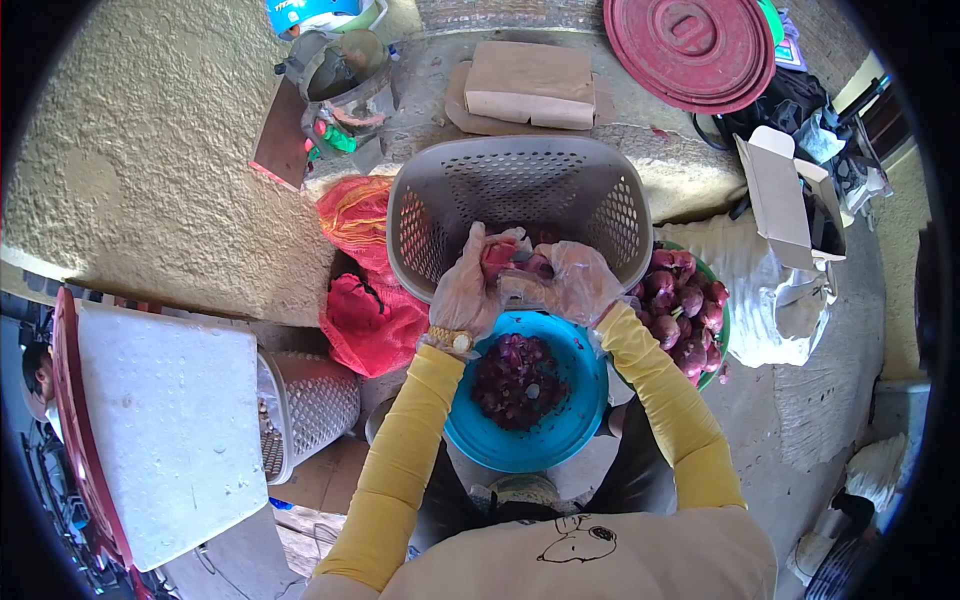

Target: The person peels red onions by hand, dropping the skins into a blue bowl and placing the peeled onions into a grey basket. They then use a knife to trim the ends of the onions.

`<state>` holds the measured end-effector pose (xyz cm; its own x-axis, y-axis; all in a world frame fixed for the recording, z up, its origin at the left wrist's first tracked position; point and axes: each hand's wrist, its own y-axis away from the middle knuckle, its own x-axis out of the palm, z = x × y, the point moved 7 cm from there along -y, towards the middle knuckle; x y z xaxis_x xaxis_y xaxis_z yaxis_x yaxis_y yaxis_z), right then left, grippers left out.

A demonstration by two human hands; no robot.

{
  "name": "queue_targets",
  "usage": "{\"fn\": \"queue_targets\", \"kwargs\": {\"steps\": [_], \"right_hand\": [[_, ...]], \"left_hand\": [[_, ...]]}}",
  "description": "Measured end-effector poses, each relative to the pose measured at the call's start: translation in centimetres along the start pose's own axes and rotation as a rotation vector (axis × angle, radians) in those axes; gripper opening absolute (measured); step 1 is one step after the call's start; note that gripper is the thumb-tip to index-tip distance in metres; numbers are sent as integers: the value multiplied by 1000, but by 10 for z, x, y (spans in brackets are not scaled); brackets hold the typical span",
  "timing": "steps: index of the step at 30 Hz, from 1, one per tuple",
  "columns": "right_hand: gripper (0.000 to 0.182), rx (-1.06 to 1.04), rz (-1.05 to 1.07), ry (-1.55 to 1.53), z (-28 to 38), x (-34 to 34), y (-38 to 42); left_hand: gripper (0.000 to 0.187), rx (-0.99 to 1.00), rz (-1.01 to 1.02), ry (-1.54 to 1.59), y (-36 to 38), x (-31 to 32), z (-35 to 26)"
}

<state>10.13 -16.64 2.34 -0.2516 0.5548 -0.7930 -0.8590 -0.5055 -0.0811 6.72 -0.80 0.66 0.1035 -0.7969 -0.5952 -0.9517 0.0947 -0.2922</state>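
My left hand (468, 290), in a clear plastic glove, is closed around a red onion (498, 258) at the near rim of a grey perforated basket (520, 150). My right hand (583, 282), gloved the same way, is curled close beside it, next to more purple onion; what its fingers grip is hidden. Below both hands a blue basin (470, 430) holds dark purple onion pieces or peelings (520, 385). To the right, whole red onions (688, 310) fill a green container (712, 375), touching or very near my right wrist.
Red mesh sacks (375, 325) lie left of the basket. A white foam box (170, 430) and a second perforated basket (315, 405) stand further left. Behind are a cardboard box (530, 85) and a red round lid (690, 50). White sacking (765, 300) lies at right.
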Motion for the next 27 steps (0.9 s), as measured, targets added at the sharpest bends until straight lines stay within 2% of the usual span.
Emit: {"fn": "queue_targets", "kwargs": {"steps": [2, 4, 6, 8, 14, 16, 21, 27], "right_hand": [[63, -36, -43, 1, 1, -3, 1], [68, 71, 108, -54, 2, 0, -1], [68, 40, 86, -96, 5, 3, -1], [67, 8, 65, -137, 6, 5, -1], [64, -134, 80, 69, 2, 5, 0], [61, 20, 126, 87, 5, -8, -1], [61, 20, 60, 86, 3, -11, 0], [65, 7, 46, 80, 2, -7, 0]], "left_hand": [[70, 31, -13, -29, 0, 3, 6], [71, 62, -25, -59, -1, -1, -3], [71, -7, -9, -96, 1, -5, -6], [72, 5, -2, -80, 0, -4, -5], [72, 62, -8, 10, 1, 1, 1], [72, 59, 8, 43, 0, 2, 1], [74, -6, -16, -57, 2, -2, -3], [74, 20, -32, -39, 1, -2, -5]]}}
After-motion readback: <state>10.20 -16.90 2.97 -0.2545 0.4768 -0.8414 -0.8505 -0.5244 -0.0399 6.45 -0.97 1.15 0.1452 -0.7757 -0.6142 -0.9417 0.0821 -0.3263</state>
